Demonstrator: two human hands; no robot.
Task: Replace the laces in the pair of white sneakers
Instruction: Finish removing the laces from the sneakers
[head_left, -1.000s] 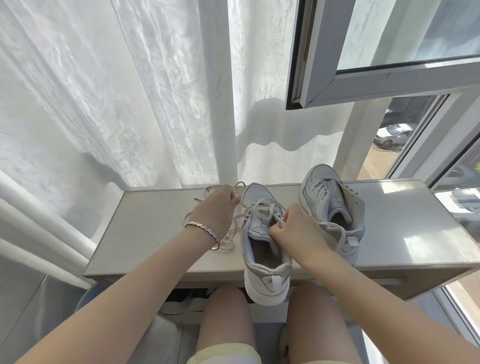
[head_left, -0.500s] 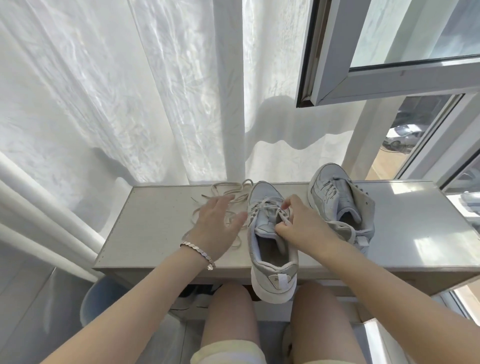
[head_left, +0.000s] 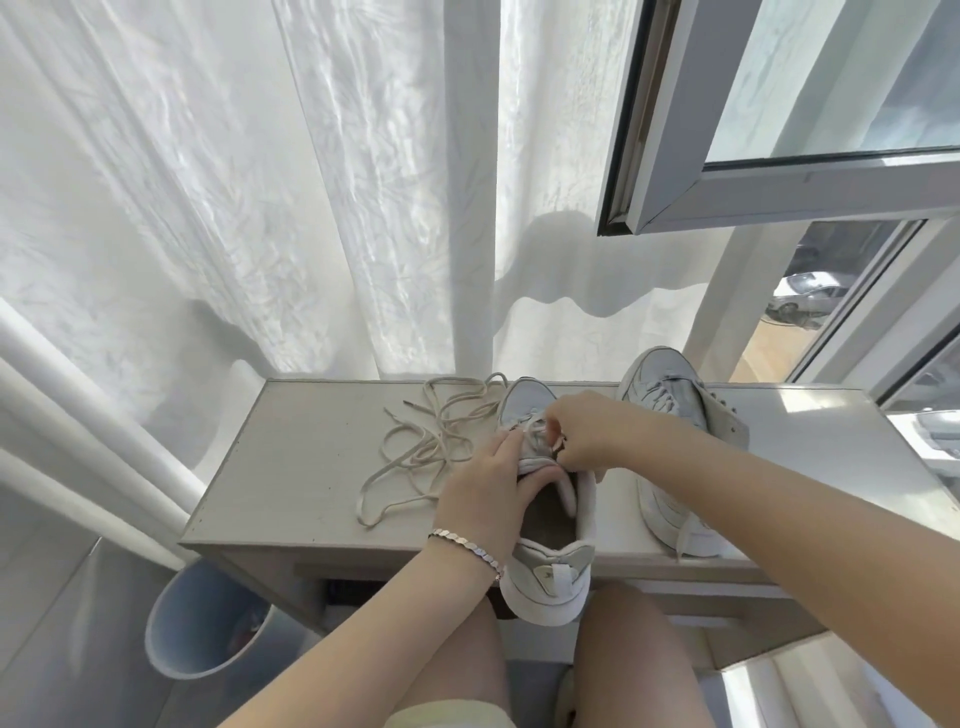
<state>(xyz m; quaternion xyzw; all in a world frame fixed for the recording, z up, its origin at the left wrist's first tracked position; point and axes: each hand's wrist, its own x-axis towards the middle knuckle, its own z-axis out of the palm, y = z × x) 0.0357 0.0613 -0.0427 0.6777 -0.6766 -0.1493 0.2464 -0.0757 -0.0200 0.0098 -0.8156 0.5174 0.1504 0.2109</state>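
One white padded sneaker (head_left: 555, 590), left grip (head_left: 488, 499) clasping its upper, right grip (head_left: 587, 431) pinching flat lace (head_left: 535, 429)

**Bright, diffuse daylight with warped edges**

Daylight comes from 12 o'clock through the sheer curtain (head_left: 260, 208), which glows nearly blown out toward 10 o'clock. A wavy grey shadow lies across the cloth just under the open window frame (head_left: 779, 192) at 1 o'clock. Hard sun patches glare on the table (head_left: 311, 457) at 3 o'clock. Below the tabletop, the bin (head_left: 171, 649) at 8 o'clock sits in cool shade. The opening of the near sneaker (head_left: 550, 582), gripped by the left hand (head_left: 483, 499), is dark. Slight blur softens the right hand (head_left: 592, 431) and the lace (head_left: 532, 428) it pinches. The pipes (head_left: 78, 431) at 9 o'clock and the window frame bow with wide-angle distortion.
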